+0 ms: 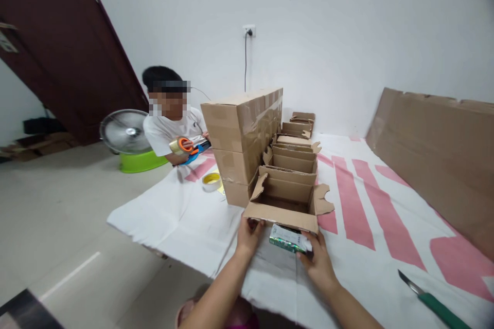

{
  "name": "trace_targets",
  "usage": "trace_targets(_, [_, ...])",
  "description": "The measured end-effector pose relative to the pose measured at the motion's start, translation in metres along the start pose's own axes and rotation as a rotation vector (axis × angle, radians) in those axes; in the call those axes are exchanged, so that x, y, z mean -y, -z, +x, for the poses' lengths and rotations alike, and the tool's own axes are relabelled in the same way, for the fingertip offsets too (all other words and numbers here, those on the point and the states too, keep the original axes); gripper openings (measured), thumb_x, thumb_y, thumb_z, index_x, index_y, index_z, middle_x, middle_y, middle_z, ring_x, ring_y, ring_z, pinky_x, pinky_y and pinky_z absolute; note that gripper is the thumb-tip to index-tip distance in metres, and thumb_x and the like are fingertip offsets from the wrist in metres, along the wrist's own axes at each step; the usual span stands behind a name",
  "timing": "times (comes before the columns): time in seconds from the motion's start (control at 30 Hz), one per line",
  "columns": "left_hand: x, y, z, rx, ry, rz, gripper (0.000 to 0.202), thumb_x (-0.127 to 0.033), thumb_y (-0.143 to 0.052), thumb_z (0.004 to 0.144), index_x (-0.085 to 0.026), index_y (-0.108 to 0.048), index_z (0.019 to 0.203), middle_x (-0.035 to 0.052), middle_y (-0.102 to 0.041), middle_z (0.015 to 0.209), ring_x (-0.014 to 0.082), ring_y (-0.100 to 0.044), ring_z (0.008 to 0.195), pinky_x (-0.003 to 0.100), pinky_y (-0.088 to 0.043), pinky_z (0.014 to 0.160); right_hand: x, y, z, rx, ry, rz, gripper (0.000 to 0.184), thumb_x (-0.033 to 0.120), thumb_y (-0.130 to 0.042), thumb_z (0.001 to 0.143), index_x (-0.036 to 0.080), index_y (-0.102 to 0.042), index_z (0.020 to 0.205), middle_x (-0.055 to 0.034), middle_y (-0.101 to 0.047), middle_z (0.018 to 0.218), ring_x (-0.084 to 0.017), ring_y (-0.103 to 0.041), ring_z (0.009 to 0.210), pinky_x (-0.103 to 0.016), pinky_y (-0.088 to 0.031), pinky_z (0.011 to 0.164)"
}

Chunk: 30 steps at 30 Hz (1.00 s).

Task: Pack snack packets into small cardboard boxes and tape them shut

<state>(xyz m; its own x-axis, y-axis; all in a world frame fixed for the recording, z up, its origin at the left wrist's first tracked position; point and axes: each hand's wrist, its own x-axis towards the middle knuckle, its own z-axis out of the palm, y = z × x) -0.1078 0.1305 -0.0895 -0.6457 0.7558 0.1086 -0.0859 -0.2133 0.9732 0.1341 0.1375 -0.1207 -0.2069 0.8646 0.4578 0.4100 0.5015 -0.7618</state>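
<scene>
An open cardboard box (289, 190) with raised flaps stands nearest me at the front of a row. At its near left corner, my left hand (249, 235) is closed against the front wall, some fingertips hidden by the cardboard. Between the thumb and fingers of my right hand (318, 262) is a small green and white box (287, 239), tilted just in front of the open box's near wall. The right fingers reach up by that wall's lower right corner.
Stacked taped cartons (241, 139) rise left of the row. A green-handled knife (432, 300) lies at right, blade toward me-side middle. Across the table, a person (173, 128) holds a tape dispenser (183, 146). A tape roll (211, 181) and large cardboard (432, 159) are also there.
</scene>
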Motion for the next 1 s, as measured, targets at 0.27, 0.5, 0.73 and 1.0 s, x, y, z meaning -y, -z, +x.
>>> trace_targets(0.27, [0.0032,0.0009,0.0005,0.066,-0.061,0.042,0.049,-0.025,-0.081,0.057,-0.02,-0.06,0.101,0.0029,-0.07,0.089,0.022,-0.067,0.081,0.035,-0.054,0.075,-0.0006,0.0005,0.0009,0.008,-0.029,0.016,0.043,0.031,-0.063,0.076,0.022,-0.061,0.118,-0.0131,-0.044,0.135,-0.031,-0.051,0.123,-0.046,-0.048,0.101])
trace_targets(0.5, [0.001,0.0014,-0.0006,0.07,-0.073,0.062,0.048,-0.024,-0.08,0.058,-0.021,-0.06,0.102,0.0024,-0.071,0.089,0.0216,-0.067,0.079,0.036,-0.054,0.074,0.0011,0.0007,0.0011,0.018,-0.051,0.036,0.042,0.031,-0.062,0.076,0.022,-0.061,0.117,-0.0136,-0.043,0.135,-0.031,-0.052,0.122,-0.045,-0.049,0.099])
trace_targets(0.73, [0.0018,0.0002,-0.0003,0.086,-0.067,0.043,0.048,-0.024,-0.079,0.059,-0.021,-0.058,0.103,0.0028,-0.071,0.089,0.0228,-0.068,0.082,0.036,-0.055,0.075,0.002,0.0013,0.0015,0.006,-0.038,0.023,0.043,0.031,-0.063,0.075,0.022,-0.061,0.117,-0.0123,-0.045,0.134,-0.03,-0.052,0.123,-0.044,-0.05,0.098])
trace_targets(1.0, [0.0029,0.0018,0.0001,0.088,-0.063,0.045,0.048,-0.023,-0.078,0.06,-0.02,-0.059,0.104,0.0028,-0.071,0.093,0.0222,-0.068,0.085,0.036,-0.054,0.079,0.0038,0.0024,0.0018,0.013,-0.054,0.029,0.044,0.029,-0.064,0.073,0.022,-0.062,0.117,-0.012,-0.047,0.132,-0.03,-0.053,0.121,-0.044,-0.05,0.099])
